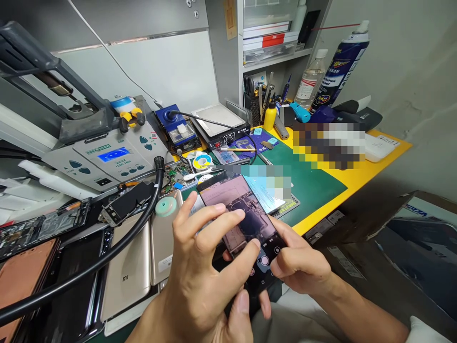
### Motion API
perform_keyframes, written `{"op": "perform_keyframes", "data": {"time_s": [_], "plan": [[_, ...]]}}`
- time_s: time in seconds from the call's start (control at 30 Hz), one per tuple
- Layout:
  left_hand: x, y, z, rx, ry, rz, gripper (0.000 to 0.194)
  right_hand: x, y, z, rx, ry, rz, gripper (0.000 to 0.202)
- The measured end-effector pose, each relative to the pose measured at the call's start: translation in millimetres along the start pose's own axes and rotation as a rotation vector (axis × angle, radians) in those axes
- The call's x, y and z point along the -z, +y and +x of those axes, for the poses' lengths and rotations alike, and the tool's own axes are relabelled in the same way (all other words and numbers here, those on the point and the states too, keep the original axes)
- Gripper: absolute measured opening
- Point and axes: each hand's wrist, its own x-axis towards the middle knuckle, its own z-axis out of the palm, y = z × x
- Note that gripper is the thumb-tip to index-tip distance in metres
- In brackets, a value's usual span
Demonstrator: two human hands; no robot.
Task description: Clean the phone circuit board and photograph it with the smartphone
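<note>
A black smartphone (250, 281) is tilted in front of me, its screen showing a close view of a circuit board and camera controls. My right hand (303, 264) grips its lower right side, thumb at the front edge and fingers curled underneath. Spread over the screen from the left is my left hand (202, 271), fingers apart and holding nothing. Its index and middle fingertips lie over the picture; whether they press the glass I cannot tell. Behind the phone, a light blue sheet (259, 183) rests on the green mat (317, 188), partly hidden.
A hot air station (114, 157) stands at the left, its thick black hose (124, 247) crossing several phones, including a gold phone (126, 267). A soldering iron stand (174, 124) and a heating plate (221, 119) sit behind. Farther right are a yellow bottle (270, 116) and a spray can (341, 66).
</note>
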Motion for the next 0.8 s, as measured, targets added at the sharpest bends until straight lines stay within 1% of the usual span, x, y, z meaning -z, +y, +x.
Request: {"op": "perform_keyframes", "data": {"time_s": [0.13, 0.27, 0.4, 0.6, 0.7, 0.8], "plan": [[-3.6, 0, 1, 0.000, 0.001, -0.005, 0.049, 0, -1, 0, 0.016, 0.019, -0.005, 0.071], [-2.0, 0, 0, -0.003, 0.004, 0.021, 0.047, -1, -1, 0, 0.018, 0.029, 0.002, 0.074], [1.2, -1, -2, -0.016, 0.013, 0.039, 0.045, -1, 0, 0, -0.007, -0.016, 0.016, 0.078], [2.3, -2, 0, -0.018, 0.012, 0.041, 0.037, 0, 0, 0, -0.013, -0.043, 0.029, 0.080], [4.4, 0, 0, 0.011, 0.033, 0.043, 0.038, -1, 0, 0, -0.020, -0.078, 0.039, 0.080], [7.7, 1, -2, 0.019, 0.018, 0.048, 0.041, -2, 0, 0, -0.025, -0.089, 0.050, 0.080]]}}
